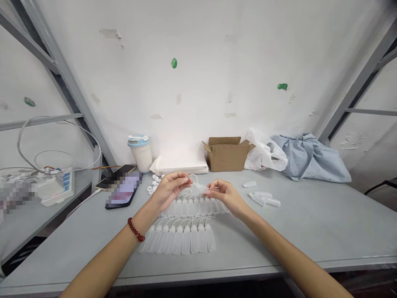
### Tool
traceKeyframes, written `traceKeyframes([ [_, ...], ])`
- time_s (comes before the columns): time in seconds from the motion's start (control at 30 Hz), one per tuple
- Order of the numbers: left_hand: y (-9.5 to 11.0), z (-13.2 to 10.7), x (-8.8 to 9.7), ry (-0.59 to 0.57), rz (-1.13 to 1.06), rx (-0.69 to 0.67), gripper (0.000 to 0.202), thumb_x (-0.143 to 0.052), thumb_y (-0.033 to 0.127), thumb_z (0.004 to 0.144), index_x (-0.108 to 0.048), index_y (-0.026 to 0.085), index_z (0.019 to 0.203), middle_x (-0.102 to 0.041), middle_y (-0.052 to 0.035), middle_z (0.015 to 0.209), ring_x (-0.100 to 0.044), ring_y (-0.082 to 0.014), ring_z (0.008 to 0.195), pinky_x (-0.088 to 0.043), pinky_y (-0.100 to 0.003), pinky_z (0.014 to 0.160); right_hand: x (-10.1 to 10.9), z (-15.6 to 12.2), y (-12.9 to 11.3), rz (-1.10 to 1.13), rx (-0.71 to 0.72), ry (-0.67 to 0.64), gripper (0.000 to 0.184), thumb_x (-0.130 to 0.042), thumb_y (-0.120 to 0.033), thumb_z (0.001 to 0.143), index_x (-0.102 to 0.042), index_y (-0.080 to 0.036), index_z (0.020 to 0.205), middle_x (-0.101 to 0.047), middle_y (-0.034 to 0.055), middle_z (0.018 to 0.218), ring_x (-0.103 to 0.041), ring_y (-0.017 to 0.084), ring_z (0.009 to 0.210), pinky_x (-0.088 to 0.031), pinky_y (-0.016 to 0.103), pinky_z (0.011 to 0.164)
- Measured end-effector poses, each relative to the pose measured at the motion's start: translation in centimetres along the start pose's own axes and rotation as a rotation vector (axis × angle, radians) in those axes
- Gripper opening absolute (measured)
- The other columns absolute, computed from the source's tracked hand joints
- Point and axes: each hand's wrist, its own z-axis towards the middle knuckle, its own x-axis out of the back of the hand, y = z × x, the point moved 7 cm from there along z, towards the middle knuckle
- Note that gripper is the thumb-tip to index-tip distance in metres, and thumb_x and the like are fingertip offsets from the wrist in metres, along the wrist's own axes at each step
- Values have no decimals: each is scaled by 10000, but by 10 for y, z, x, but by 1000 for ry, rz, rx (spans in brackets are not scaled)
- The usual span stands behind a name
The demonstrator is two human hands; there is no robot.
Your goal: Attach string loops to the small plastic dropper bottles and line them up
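Note:
Above the table my left hand (171, 189) pinches a thin white cord loop (194, 178) between thumb and fingertips. My right hand (226, 195) faces it, fingers closed on a small translucent plastic bottle (201, 188), whose cord end points toward the left hand. Below both hands lie similar bottles in two rows, each bottle with a white cord at its top. The back row (189, 207) is partly hidden by my hands; the front row (186, 240) shows more fully. Small white plastic pieces (151, 187) sit just behind my left hand.
Several loose translucent bottles (249, 184) lie to the right. Along the wall stand a lidded cup (141, 155), a paper stack (182, 164), an open cardboard box (226, 159), a white plastic bag (265, 154) and a blue cloth bundle (313, 159). Phones (124, 190) lie at the left.

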Motion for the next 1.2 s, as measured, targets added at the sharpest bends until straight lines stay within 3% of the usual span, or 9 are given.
traceKeyframes([
  [0.3, -4, -2, -4, -35, 0, 12, 116, -730, 185, 640, -640, 133, 690, -633, -29, 736, -606, -166, 803, -447, -319, 840, 7, 0, -1, 47, 21, 45, 299, -758, -355, 605, -522, -182, 666, -598, -2, 805, -654, 196, 794, -443, 304, 726],
  [0.83, -20, -3, -10, -127, 245, 90, 186, -690, 286, 685, -558, 159, 652, -591, -10, 645, -549, -130, 645, -419, -275, 668, 5, -1, -2, 58, 14, 4, 286, -736, -373, 644, -547, -195, 762, -651, 14, 805, -645, 198, 838, -437, 339, 807],
  [1.2, -23, -5, -15, -145, 178, 112, 289, -693, 299, 705, -425, 192, 717, -609, 27, 570, -569, -124, 578, -420, -278, 667, -1, -3, -1, 28, -5, -47, 255, -732, -346, 662, -561, -188, 768, -625, 0, 818, -650, 181, 797, -448, 314, 780],
])
